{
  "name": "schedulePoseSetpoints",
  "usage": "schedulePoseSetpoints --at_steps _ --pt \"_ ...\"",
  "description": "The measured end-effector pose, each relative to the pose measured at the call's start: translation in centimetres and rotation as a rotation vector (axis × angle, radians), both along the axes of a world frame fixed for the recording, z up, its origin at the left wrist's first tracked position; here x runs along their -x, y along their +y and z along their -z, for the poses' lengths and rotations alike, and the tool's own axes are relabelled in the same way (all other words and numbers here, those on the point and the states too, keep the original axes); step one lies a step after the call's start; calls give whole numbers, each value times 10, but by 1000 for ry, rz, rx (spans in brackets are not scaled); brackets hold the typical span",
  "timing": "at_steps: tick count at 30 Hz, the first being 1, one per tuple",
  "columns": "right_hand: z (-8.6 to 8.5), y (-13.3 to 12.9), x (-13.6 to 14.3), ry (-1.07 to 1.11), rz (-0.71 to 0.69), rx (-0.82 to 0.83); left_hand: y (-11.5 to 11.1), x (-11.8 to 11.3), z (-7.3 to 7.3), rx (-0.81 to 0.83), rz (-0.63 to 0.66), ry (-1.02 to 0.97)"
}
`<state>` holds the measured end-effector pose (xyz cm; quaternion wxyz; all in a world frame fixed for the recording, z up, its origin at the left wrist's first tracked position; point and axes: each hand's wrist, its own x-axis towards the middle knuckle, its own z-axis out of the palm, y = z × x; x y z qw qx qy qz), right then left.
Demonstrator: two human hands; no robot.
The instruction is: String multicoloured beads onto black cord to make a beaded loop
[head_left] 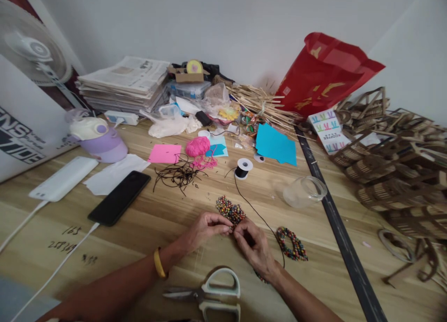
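A loose pile of small multicoloured beads lies just beyond my fingertips. My left hand is closed in a pinch at the near edge of the pile, with what looks like one bead at its tips. Close against it, my right hand has its thumb and fingers pressed together; what they hold is hidden. Black cord runs from a white spool past the right hand, and a short row of strung beads shows under the right wrist. A coiled bead strand rests to the right.
Scissors lie close in front of me. A glass jar is on its side at right. Black cord scraps, pink yarn and a phone are at left. Brown slatted pieces crowd the right edge.
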<state>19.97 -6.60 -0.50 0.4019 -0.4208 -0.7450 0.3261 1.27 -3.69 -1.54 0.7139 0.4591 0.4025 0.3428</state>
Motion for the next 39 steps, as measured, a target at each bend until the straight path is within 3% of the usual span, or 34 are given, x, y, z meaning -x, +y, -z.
schedulePoseSetpoints --at_steps 7,39 --pt "-2 0 0 -6 7 -5 0 -1 -8 -13 0 48" --pt "-3 0 1 -2 19 4 -1 0 -10 -24 15 62"
